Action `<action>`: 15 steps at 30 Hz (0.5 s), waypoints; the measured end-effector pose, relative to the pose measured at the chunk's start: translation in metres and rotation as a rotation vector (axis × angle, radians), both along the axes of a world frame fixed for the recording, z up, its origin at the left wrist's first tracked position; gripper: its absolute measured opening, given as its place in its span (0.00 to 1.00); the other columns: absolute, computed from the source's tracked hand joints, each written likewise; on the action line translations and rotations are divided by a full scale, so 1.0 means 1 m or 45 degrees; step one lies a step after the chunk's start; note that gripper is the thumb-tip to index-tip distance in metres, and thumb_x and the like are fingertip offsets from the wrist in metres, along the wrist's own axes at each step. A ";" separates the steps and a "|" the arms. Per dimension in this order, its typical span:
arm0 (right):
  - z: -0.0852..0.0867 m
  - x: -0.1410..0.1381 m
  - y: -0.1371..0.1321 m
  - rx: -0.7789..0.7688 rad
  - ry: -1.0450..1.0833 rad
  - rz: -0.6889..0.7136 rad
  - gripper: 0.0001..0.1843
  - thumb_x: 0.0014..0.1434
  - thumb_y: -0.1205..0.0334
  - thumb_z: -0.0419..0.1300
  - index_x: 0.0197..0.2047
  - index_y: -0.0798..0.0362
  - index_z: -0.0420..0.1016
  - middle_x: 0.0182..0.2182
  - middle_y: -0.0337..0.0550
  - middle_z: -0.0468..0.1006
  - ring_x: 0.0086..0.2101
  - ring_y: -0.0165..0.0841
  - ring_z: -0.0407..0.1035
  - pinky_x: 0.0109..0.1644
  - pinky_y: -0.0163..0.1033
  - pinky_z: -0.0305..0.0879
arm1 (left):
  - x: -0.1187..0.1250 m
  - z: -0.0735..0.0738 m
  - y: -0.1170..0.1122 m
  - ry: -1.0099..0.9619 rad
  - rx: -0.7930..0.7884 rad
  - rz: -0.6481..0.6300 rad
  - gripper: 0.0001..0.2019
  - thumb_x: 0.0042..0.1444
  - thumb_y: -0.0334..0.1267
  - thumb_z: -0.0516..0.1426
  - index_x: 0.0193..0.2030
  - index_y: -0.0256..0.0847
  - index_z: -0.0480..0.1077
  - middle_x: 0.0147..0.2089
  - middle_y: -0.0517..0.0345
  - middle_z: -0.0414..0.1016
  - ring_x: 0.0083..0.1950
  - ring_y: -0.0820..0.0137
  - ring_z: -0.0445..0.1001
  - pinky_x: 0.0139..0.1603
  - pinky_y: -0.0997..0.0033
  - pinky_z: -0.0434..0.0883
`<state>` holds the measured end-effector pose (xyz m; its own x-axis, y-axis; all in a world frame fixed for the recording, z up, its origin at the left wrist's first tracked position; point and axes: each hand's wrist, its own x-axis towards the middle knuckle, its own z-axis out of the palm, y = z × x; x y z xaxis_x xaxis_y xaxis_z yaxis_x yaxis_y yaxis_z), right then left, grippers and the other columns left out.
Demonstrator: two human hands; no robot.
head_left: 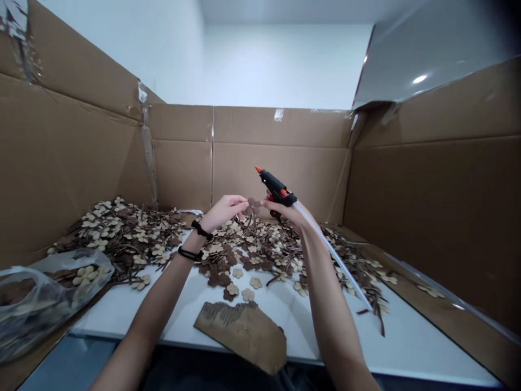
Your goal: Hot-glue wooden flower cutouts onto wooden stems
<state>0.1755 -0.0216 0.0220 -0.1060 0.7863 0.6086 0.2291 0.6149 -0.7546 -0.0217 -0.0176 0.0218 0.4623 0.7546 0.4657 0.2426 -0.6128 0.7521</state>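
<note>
Between my two hands, above the table, is a brown flower cutout [253, 206] with a thin strip hanging below it. My left hand [226, 210] pinches its left edge between thumb and fingers. My right hand [287, 212] holds a black glue gun [277, 186] with an orange tip pointing up and left; its thumb and finger also reach the flower's right edge. A long white glue stick [334, 252] runs from the gun's back along my right forearm. Beneath my hands lie many cream and brown flower cutouts [232, 244], some with dark strips.
Cardboard walls [280, 127] surround the white table [163, 320]. A larger heap of flowers [122, 233] lies at the left. A clear plastic bag [52, 293] with more flowers sits at the front left. A cardboard piece [248, 334] overhangs the front edge.
</note>
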 end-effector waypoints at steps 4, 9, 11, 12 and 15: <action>-0.001 0.001 0.008 0.006 -0.021 0.009 0.13 0.43 0.55 0.67 0.29 0.52 0.69 0.26 0.35 0.70 0.28 0.29 0.63 0.34 0.35 0.59 | 0.001 -0.003 0.009 0.020 -0.009 -0.006 0.14 0.59 0.43 0.51 0.38 0.33 0.71 0.31 0.55 0.73 0.28 0.76 0.69 0.24 0.79 0.57; -0.001 0.003 0.012 0.030 0.129 -0.084 0.16 0.41 0.55 0.67 0.29 0.52 0.67 0.25 0.34 0.67 0.26 0.28 0.61 0.31 0.35 0.58 | 0.002 -0.020 0.032 0.242 0.162 0.007 0.18 0.63 0.43 0.43 0.45 0.36 0.69 0.40 0.51 0.76 0.32 0.73 0.72 0.28 0.77 0.62; -0.001 0.004 0.012 0.045 0.172 -0.106 0.16 0.41 0.55 0.67 0.30 0.52 0.67 0.24 0.34 0.67 0.26 0.28 0.60 0.29 0.34 0.57 | 0.009 -0.039 0.043 0.662 0.283 0.000 0.13 0.59 0.41 0.49 0.38 0.37 0.72 0.36 0.53 0.77 0.32 0.71 0.71 0.31 0.76 0.63; -0.001 0.005 0.012 0.049 0.185 -0.113 0.16 0.41 0.55 0.67 0.29 0.52 0.67 0.24 0.34 0.67 0.25 0.27 0.60 0.29 0.34 0.57 | 0.014 -0.052 0.048 0.889 0.290 0.004 0.10 0.56 0.38 0.52 0.33 0.37 0.73 0.31 0.54 0.77 0.30 0.70 0.71 0.31 0.75 0.63; -0.001 0.006 0.011 0.052 0.187 -0.127 0.15 0.41 0.54 0.67 0.28 0.52 0.67 0.23 0.35 0.67 0.25 0.27 0.60 0.28 0.34 0.57 | 0.032 -0.092 0.061 1.175 0.187 0.034 0.05 0.44 0.32 0.60 0.21 0.35 0.72 0.21 0.54 0.72 0.25 0.69 0.69 0.30 0.73 0.64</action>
